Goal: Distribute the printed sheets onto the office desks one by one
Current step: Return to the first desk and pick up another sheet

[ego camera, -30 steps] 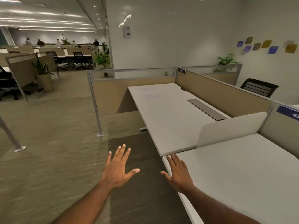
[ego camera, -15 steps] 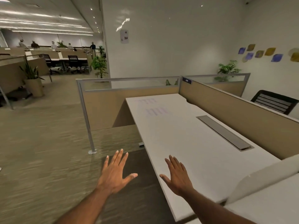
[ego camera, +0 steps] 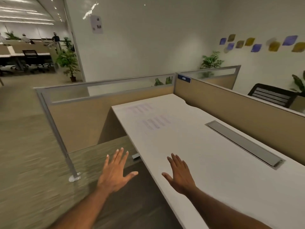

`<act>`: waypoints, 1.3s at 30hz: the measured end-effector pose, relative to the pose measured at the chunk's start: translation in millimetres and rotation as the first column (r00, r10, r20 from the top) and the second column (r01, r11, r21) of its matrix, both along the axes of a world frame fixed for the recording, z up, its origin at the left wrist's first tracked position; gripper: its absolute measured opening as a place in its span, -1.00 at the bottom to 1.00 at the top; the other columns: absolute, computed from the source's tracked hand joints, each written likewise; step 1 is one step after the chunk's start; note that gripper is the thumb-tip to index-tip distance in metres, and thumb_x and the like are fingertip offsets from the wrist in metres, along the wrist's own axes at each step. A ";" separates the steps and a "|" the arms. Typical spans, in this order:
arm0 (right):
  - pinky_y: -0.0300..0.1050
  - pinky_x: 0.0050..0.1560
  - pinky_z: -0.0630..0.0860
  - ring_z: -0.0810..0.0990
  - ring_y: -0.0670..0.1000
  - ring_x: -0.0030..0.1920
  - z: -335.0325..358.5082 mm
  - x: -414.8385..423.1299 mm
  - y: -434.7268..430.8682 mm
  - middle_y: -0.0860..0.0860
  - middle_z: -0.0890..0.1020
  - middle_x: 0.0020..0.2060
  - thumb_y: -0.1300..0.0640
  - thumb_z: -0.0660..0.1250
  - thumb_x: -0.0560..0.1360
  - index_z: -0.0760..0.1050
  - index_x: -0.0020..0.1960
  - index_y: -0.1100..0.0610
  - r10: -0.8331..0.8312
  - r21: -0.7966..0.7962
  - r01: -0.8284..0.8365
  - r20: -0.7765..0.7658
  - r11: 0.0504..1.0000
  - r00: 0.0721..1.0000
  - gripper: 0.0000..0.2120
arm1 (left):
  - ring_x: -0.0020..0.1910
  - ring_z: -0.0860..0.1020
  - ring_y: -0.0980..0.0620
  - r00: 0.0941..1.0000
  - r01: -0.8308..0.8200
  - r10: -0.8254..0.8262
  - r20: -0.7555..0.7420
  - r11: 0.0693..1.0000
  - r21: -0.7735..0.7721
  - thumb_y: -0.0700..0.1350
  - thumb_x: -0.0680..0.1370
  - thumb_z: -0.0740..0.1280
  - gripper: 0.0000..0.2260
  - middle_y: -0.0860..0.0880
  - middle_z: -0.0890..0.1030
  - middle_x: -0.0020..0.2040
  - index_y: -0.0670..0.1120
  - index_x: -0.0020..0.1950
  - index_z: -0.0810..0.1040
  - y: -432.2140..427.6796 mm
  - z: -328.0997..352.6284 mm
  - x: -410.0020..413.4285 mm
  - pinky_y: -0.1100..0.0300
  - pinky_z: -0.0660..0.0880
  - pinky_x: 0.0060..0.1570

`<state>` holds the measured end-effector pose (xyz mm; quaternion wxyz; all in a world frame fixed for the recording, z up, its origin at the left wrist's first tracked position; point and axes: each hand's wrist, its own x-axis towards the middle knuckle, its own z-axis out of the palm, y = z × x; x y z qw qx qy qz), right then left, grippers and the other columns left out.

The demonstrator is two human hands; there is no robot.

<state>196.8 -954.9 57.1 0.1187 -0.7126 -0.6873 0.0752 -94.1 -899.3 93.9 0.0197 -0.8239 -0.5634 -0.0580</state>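
Two printed sheets lie flat on the far end of a white desk: a nearer sheet and a farther sheet, both with faint blue text. My left hand is stretched out flat over the carpet beside the desk's left edge, fingers apart, holding nothing. My right hand hovers palm down over the near part of the desk, fingers apart, also with nothing in it. Both hands are well short of the sheets.
Tan cubicle partitions wall the desk at the back and right, with a blue number tag. A grey cable tray runs along the desk's right side. A black chair stands beyond the partition. Potted plants and more desks are in the distance.
I have walked forward along the desks; the desk with the two sheets is nearer and larger. The white divider and the closer desk have left the view. Both hands stay held out, holding nothing.
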 end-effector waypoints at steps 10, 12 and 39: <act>0.03 0.56 -0.22 -0.22 0.00 0.60 -23.8 -0.1 165.2 -0.05 -0.16 0.61 -0.38 -0.06 0.57 -0.12 0.61 -0.07 -0.116 -0.012 0.116 -0.034 0.993 0.993 -0.27 | 0.58 -0.23 -0.02 0.993 0.120 -0.119 0.020 0.992 -0.027 0.55 0.39 -0.21 -0.07 -0.03 -0.23 0.60 0.00 0.60 -0.18 196.5 -13.5 8.3 -0.15 -0.26 0.54; 0.03 0.57 -0.21 -0.20 0.01 0.60 -29.3 1.4 202.9 -0.03 -0.14 0.61 -0.37 -0.04 0.57 -0.10 0.61 -0.04 -0.140 -0.019 0.140 -0.051 0.990 0.989 -0.27 | 0.58 -0.23 0.00 0.989 0.149 -0.148 0.032 0.989 -0.023 0.54 0.42 -0.17 -0.09 -0.01 -0.23 0.60 0.02 0.61 -0.16 239.7 -17.2 13.4 -0.13 -0.27 0.52; 0.06 0.58 -0.15 -0.13 0.02 0.61 -40.3 9.6 419.3 0.03 -0.08 0.62 -0.35 0.00 0.57 -0.06 0.61 0.07 -0.627 -0.190 0.610 -0.042 0.769 0.778 -0.23 | 0.59 -0.22 0.03 0.769 0.635 -0.637 0.052 0.754 -0.168 0.55 0.30 -0.35 -0.03 0.02 -0.21 0.61 0.04 0.60 -0.18 588.0 -55.7 137.9 -0.10 -0.24 0.52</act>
